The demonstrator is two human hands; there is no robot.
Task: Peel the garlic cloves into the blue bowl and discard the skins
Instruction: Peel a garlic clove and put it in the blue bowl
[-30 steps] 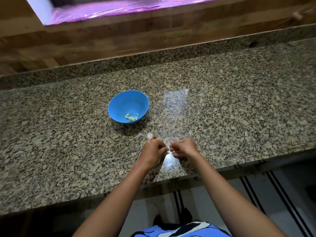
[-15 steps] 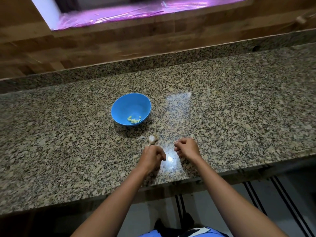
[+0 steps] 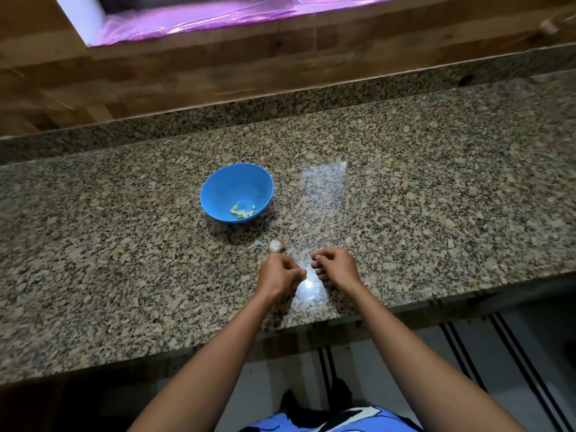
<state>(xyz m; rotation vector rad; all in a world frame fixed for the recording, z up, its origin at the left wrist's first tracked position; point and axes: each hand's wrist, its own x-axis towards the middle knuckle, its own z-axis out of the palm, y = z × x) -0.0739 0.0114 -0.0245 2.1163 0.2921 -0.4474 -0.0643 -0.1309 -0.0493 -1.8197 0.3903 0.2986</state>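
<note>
Peeling appears to be the step in hand. The left hand [image 3: 278,275] and right hand [image 3: 336,265] are close together but apart, over the near part of the bench [image 3: 436,198], with fingers curled in toward each other. Whether either pinches a clove or skin cannot be told, as a bright glare [image 3: 307,285] lies between them. A garlic piece [image 3: 275,246], unpeeled, rests on the bench just beyond the left hand, with a skin scrap [image 3: 256,244] beside it. The bowl [image 3: 219,182] stands farther back and contains a few peeled cloves [image 3: 242,211]. The next move likely calls for baring a clove, reaching forward to drop it in the bowl, then gathering the loose skins.
</note>
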